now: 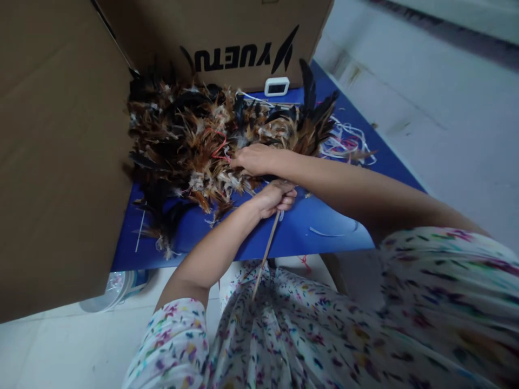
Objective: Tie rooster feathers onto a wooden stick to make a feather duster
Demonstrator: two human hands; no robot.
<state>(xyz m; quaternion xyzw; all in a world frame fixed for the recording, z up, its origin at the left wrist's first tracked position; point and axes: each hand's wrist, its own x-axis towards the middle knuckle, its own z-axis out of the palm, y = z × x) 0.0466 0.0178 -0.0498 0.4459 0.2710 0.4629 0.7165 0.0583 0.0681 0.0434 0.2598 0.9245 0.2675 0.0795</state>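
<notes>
While the left hand (275, 197) grips the stick (265, 256) firmly, the right hand (253, 159), pinching feathers (190, 146), should press them tight against it.

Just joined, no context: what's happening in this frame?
A person sits at a blue table working on a pile of brown and black feathers. The left hand is closed around a thin wooden stick that slants down toward their lap. The right hand rests on the feathers, next to a red band. Loose white strings lie at the right of the table, and cardboard boxes stand to the left and behind.
</notes>
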